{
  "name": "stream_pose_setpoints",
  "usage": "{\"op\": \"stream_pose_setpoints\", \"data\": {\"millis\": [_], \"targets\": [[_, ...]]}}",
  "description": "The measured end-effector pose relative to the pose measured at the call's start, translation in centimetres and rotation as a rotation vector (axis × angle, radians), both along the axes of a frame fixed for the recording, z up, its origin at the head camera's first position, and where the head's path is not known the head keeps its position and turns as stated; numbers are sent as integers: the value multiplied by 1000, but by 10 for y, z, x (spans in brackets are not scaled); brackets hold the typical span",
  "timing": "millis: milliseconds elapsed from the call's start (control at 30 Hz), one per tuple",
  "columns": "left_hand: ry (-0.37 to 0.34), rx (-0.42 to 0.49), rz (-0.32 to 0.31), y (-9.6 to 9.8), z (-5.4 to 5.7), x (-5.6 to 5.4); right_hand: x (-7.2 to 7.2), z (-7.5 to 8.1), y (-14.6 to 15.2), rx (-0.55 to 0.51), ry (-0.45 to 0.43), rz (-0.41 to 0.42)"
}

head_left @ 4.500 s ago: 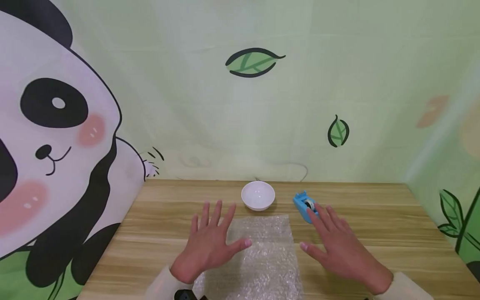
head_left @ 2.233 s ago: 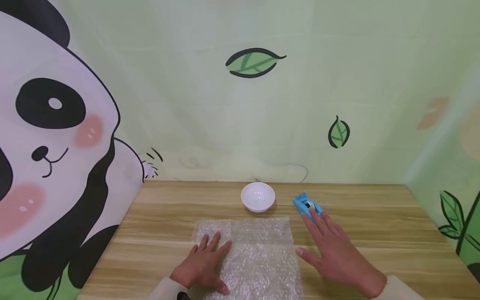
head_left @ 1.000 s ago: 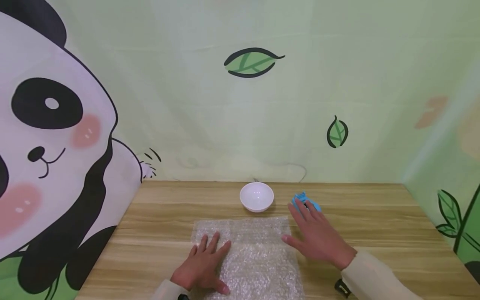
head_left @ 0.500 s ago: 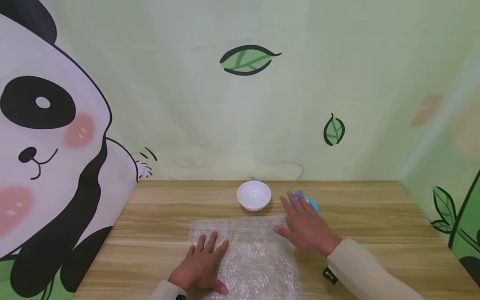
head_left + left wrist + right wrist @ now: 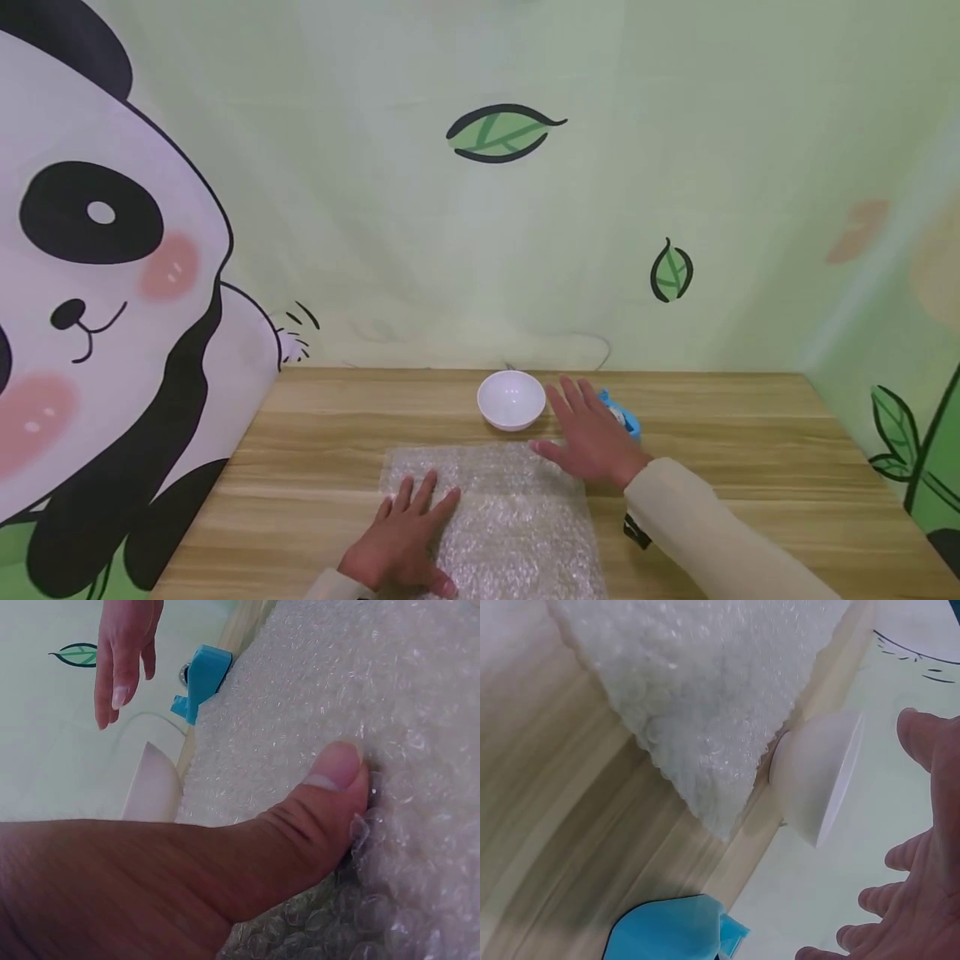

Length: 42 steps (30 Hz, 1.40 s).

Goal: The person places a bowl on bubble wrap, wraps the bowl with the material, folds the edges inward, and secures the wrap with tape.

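Bubble wrap: you have a clear, shiny sheet of bubble wrap (image 5: 517, 525) spread flat on the wooden table (image 5: 750, 475), its bubbles catching the light; your left hand (image 5: 401, 537) rests on its left part, fingers spread, and its near end runs out of the head view.
White bowl: you see a smooth, round bowl (image 5: 512, 402) standing upright, mouth up, just beyond the sheet's far edge; your right hand (image 5: 588, 433) is near its right side, apart from it.
Blue tape dispenser: your right hand partly hides this dispenser (image 5: 632, 425) in the head view; it sits at an angle, right of the bowl.
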<state>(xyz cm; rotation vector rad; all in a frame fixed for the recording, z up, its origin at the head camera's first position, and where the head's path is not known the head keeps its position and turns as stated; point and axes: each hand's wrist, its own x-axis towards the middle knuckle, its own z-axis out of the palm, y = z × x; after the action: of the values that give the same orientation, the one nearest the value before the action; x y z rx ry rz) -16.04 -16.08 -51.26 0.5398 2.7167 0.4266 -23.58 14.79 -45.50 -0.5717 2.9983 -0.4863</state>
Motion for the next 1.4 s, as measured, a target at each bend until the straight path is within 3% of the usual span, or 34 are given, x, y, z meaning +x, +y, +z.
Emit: {"op": "stream_pose_setpoints", "data": {"millis": [67, 133, 200, 367, 433, 733, 900, 1033, 1200, 1267, 1400], "targets": [[-10, -6, 6, 2, 11, 3, -5, 0, -5, -10, -11, -9], [-7, -3, 4, 1, 10, 3, -9, 0, -9, -21, -12, -18], [0, -1, -1, -1, 6, 1, -13, -1, -13, -31, -12, -26], [33, 12, -10, -9, -19, -6, -22, -5, -22, -19, -9, -43], [36, 18, -6, -10, -23, -7, -26, -7, -25, -21, -5, -44], [12, -2, 12, -2, 7, 3, -39, -18, -35, -22, -44, -73], [26, -12, -2, -1, 9, 2, -44, -22, -39, -2, -76, -105], [20, -7, -10, -5, -4, -4, -48, -24, -42, 12, -101, -122], [54, -9, -35, -15, -36, -13, -50, -25, -46, -9, -111, -121], [57, -10, -34, -18, -43, -14, -49, -26, -46, -10, -116, -116], [40, -21, -26, -17, -45, -16, -51, -25, -49, 2, -114, -111]]}}
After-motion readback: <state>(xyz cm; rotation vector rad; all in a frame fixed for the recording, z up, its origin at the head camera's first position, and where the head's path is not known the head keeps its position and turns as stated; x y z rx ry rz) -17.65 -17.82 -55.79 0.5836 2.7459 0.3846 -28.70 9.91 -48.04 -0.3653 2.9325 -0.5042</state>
